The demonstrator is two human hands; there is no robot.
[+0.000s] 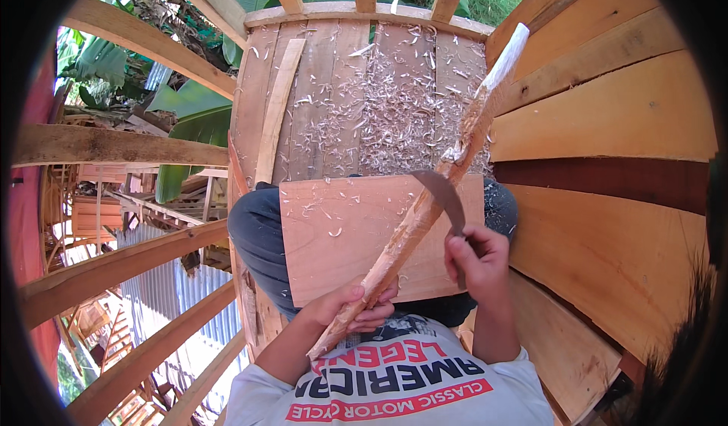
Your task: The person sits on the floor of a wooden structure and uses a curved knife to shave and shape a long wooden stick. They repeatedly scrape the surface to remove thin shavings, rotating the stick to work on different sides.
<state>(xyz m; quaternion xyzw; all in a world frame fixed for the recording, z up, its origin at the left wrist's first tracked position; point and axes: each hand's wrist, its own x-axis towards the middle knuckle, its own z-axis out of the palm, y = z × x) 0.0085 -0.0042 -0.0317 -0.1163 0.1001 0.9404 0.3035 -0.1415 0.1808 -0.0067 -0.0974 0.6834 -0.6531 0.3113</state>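
A long peeled stick (406, 233) slants from my lap up to the far right, its far end whittled white and its middle still rough. My left hand (356, 305) is wrapped round its lower part, near my shirt. In my right hand (481, 257) is a curved knife (446, 195), with its dark hooked blade lying across the stick about halfway along. The handle is mostly hidden by my fingers. Under the stick, a flat wooden board (326, 233) rests across my crossed legs, with a few shavings on it.
Pale wood shavings (394, 115) are scattered over the plank floor (311, 138) ahead. A narrow wooden strip (279, 111) lies there on the left. Open wooden rails (121, 145) run along the left side, and a plank wall (607, 115) stands close on the right.
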